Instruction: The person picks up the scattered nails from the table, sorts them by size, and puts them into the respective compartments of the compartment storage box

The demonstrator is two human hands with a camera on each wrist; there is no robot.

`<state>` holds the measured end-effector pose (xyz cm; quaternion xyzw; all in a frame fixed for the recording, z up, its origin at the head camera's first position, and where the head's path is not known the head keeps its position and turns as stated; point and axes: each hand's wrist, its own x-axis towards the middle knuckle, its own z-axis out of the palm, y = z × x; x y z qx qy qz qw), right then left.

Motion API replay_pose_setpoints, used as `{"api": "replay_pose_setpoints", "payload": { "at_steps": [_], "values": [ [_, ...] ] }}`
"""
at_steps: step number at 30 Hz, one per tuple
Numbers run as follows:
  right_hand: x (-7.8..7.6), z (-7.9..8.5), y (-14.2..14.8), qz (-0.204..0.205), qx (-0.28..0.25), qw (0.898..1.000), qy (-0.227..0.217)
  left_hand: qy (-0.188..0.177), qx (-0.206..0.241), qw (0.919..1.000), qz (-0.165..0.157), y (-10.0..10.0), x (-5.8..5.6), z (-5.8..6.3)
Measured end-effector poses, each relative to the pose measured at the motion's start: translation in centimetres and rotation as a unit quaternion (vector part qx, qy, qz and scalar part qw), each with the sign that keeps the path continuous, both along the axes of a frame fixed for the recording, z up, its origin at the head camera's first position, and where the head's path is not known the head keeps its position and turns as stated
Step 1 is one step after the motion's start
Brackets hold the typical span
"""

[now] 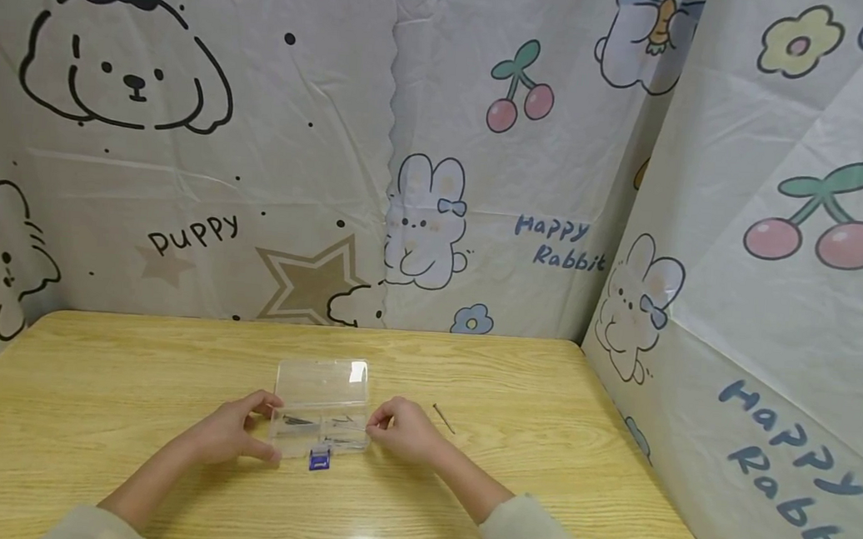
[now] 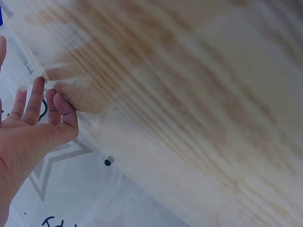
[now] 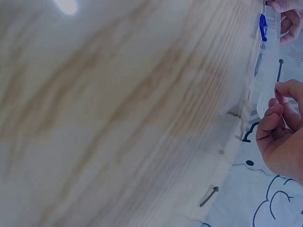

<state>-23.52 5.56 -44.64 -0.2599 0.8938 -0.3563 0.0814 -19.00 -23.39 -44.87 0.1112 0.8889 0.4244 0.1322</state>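
A clear plastic compartment box [image 1: 293, 442] stands on the table with its lid [image 1: 322, 381] raised at the back and a blue latch [image 1: 320, 460] at the front. Small dark metal pieces [image 1: 301, 421] lie inside. My left hand [image 1: 228, 431] holds the box's left end, fingers at the back corner and thumb at the front. At the right edge, my right hand [image 1: 405, 430] has thumb and forefinger together; in the right wrist view they appear to pinch a thin screw [image 3: 280, 71]. Another screw [image 1: 444, 418] lies on the table right of that hand.
The wood-grain table [image 1: 537, 477] is backed by a printed cloth [image 1: 318, 170], with more cloth [image 1: 773, 327] along its right side. A bright light reflection shows near the table's front.
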Motion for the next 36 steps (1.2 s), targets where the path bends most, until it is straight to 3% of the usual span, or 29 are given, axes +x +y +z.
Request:
{"api": "replay_pose_setpoints", "payload": {
  "at_steps": [25, 36],
  "values": [
    [0.15, -0.72, -1.03, 0.009, 0.005, 1.000, -0.004, -0.007, -0.006, 0.9998, 0.015, 0.10, 0.08, -0.10],
    [0.10, -0.50, -0.70, -0.022, 0.002, 1.000, -0.007, -0.008, -0.003, 0.9998, 0.018, 0.11, 0.07, -0.05]
  ]
}}
